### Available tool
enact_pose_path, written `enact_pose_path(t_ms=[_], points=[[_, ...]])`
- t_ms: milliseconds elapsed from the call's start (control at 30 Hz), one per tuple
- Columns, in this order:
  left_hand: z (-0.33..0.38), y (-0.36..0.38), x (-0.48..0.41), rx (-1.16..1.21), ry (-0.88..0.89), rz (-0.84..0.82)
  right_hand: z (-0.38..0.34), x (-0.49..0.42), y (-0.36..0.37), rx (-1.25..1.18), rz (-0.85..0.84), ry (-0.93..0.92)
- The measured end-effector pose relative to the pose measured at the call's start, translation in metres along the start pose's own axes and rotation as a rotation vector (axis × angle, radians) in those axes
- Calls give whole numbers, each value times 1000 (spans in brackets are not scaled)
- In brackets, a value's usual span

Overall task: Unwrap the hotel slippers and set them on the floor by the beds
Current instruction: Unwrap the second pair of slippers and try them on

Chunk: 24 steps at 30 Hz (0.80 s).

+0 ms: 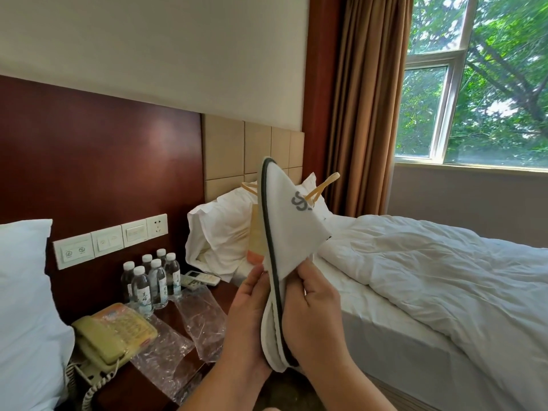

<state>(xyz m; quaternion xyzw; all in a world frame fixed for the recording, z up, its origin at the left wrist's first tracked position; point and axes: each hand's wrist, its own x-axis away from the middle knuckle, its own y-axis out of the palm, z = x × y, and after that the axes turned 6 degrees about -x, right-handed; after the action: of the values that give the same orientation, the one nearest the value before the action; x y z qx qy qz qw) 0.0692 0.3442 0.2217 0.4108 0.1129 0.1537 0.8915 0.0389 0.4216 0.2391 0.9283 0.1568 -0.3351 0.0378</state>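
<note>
I hold a pair of white hotel slippers (289, 221) upright in front of me, pressed flat together, toes up, with dark piping and a grey logo. My left hand (247, 318) grips their heel end from the left. From the right, my right hand (312, 318) holds them, thumb on the upper of the near slipper. A paper band (256, 232) with an orange end and tan strips sticks out behind the slippers. Two clear plastic wrappers (201, 318) lie crumpled on the nightstand.
The dark wooden nightstand (139, 384) between the two beds carries several water bottles (151, 280), a beige telephone (109, 336) and a remote (200, 278). A bed with a rumpled white duvet (430, 277) is on the right, a pillow (26, 307) on the left.
</note>
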Motion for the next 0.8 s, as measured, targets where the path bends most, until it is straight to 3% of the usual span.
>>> enact_pose_path(t_ms=[67, 200, 267, 400, 500, 667, 800], points=[[0, 1, 0, 20, -21, 5, -1, -5, -1, 28, -12, -23], [3, 4, -2, -182, 124, 159, 4, -9, -2, 84, -22, -1], [5, 2, -6, -129, 155, 192, 5, -9, -5, 106, -34, -2], [8, 0, -10, -34, 242, 47, -2, -10, -11, 88, -53, -139], [10, 4, -6, -38, 314, 64, -5, -11, -14, 57, -118, -122], [11, 10, 2, -452, 554, 303, -17, -14, -15, 55, -132, -161], [11, 8, 7, -756, 703, 345, -18, -17, -19, 12, -77, -129]])
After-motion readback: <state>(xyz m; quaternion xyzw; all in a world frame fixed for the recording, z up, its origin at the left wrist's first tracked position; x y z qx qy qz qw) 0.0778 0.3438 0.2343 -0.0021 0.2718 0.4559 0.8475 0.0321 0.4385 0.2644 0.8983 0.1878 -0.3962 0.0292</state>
